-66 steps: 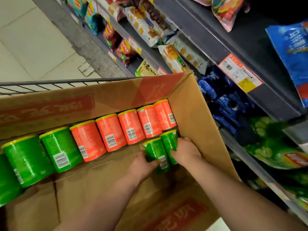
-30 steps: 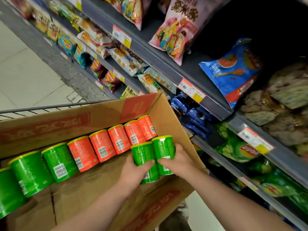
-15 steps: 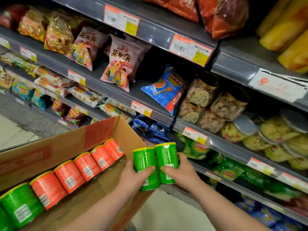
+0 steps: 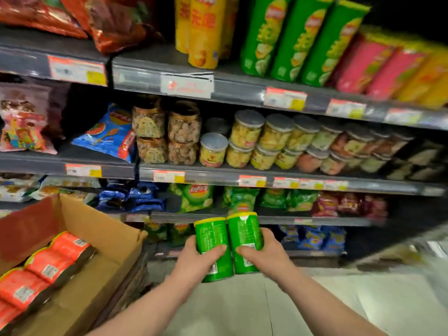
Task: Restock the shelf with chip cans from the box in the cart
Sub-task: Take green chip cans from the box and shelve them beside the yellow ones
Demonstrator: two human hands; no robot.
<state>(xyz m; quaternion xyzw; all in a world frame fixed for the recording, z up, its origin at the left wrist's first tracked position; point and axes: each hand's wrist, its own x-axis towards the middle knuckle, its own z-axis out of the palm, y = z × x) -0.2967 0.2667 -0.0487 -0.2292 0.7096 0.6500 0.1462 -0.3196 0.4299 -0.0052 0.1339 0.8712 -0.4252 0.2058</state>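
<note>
Two short green chip cans with yellow lids are held upright side by side in front of the shelves. My left hand grips the left green can. The right green can is gripped by my right hand. Both cans hang over the floor, right of the cardboard box. Several orange cans lie in a row inside the box at lower left. The shelf above carries tall green chip tubes and yellow tubes.
The middle shelf holds clear snack jars with grey lids and brown jars. Chip bags fill the lower shelves. A blue bag lies at mid left. Pale tiled floor lies below my arms.
Both hands have lifted the two green cans out of the box and carried them right, toward the shelves. The view has swung up and right, so the box now sits at lower left.
</note>
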